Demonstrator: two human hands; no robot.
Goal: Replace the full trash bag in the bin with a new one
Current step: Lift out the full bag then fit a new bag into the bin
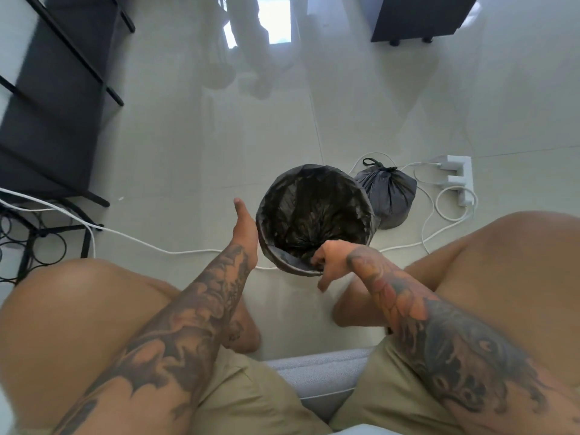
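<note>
A small round bin stands on the floor between my knees, lined with a black trash bag folded over its rim. My right hand pinches the bag's edge at the near rim, fingers curled on the plastic. My left hand is held flat and edge-on just left of the bin, close to its side, holding nothing. A tied, full grey trash bag sits on the floor right behind the bin.
A white power strip with plugs and white cables lies right of the bags. Another white cable runs across the floor from the left. A black metal rack stands at left, a dark cabinet at top right.
</note>
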